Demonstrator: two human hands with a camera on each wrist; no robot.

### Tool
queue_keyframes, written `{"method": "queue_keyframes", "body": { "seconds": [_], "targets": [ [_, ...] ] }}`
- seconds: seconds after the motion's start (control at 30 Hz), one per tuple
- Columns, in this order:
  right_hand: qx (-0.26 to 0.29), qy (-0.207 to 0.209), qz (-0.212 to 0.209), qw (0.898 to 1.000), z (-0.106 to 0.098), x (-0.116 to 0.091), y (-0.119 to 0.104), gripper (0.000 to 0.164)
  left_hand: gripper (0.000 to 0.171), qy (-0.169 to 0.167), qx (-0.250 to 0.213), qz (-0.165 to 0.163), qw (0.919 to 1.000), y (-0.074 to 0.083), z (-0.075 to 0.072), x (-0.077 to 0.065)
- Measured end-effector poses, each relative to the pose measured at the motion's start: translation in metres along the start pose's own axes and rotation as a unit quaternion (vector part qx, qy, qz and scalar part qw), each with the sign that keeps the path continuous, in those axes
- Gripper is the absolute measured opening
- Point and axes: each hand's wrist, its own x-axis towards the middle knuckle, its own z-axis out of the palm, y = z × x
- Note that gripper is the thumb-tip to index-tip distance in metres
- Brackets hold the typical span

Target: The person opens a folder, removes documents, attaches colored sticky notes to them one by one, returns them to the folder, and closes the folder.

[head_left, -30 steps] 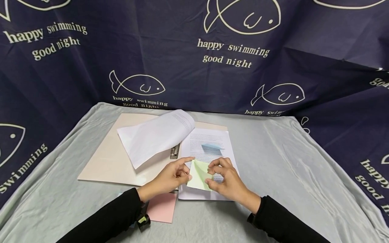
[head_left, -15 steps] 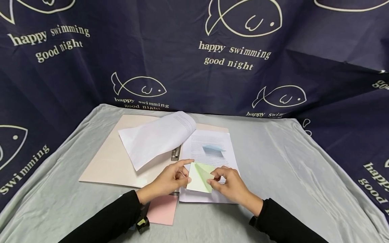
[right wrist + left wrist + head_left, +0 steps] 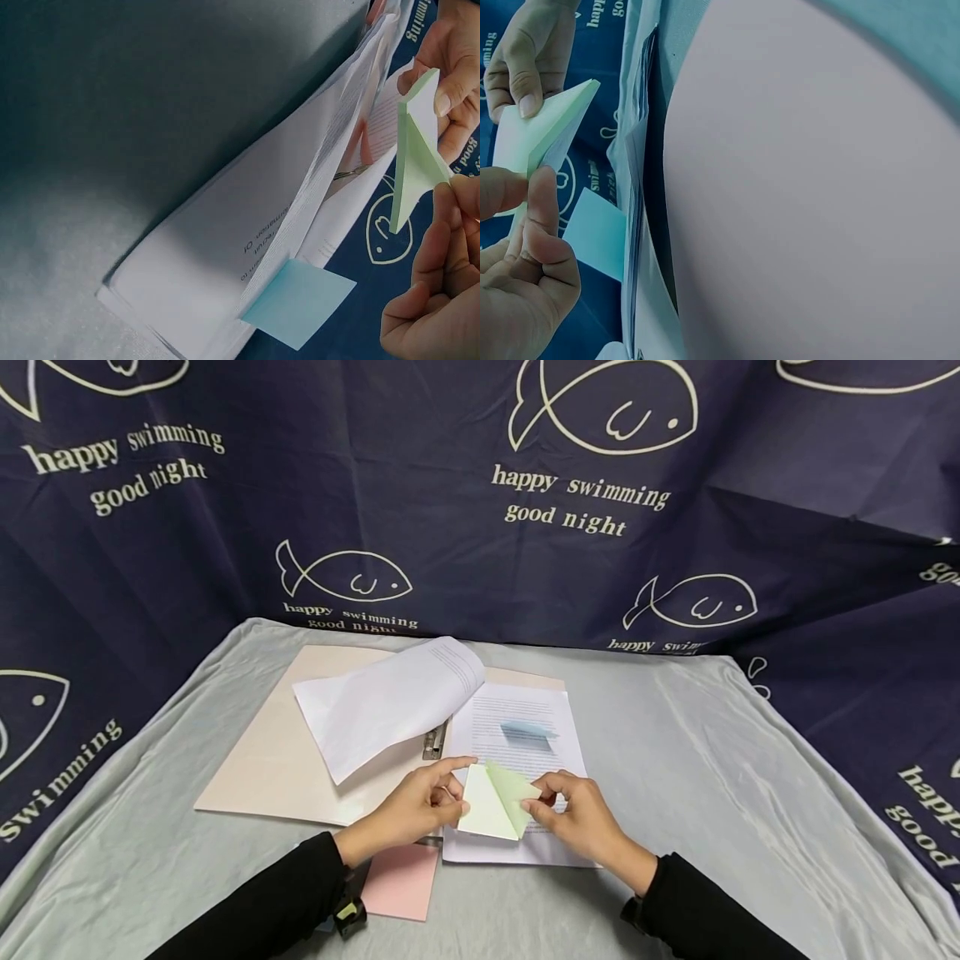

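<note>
My left hand (image 3: 420, 802) pinches the left edge of a pale green sticky note pad (image 3: 482, 810), held above a printed page. Between thumb and fingers my right hand (image 3: 581, 817) grips the right corner of the pad's top sticky note (image 3: 513, 795). That sheet is folded up diagonally from the pad, part of it still joined. The right wrist view shows the pad's thickness (image 3: 403, 150) and the lifted sheet's corner at my right fingertips. A blue sticky note (image 3: 528, 732) stands partly raised on the printed page (image 3: 502, 703) beyond my hands.
Under the pages lies an open cream folder (image 3: 255, 768) with a metal clip (image 3: 432, 742). A turned-over white sheet (image 3: 390, 702) curls across its left side. A pink sticky note pad (image 3: 401, 883) lies near my left wrist, with a blue corner (image 3: 326, 926) partly hidden under that arm.
My right hand has moved slightly right, drawing the green sheet's corner away from the pad. More of the pad's pale face shows. My left hand has hardly moved.
</note>
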Motion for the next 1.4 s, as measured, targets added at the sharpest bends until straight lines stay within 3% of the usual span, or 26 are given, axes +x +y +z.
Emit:
{"method": "queue_keyframes", "body": {
  "seconds": [0.97,1.4],
  "targets": [
    [-0.023,0.043,0.028,0.998,-0.018,-0.001,0.009,0.022,0.058,-0.002,0.019,-0.001,0.9998,0.0,-0.003,-0.004],
    [-0.019,0.048,0.051,0.997,-0.028,-0.006,0.016,0.024,0.057,-0.008,-0.004,-0.016,0.9998,-0.001,-0.003,-0.007]
  ]
}}
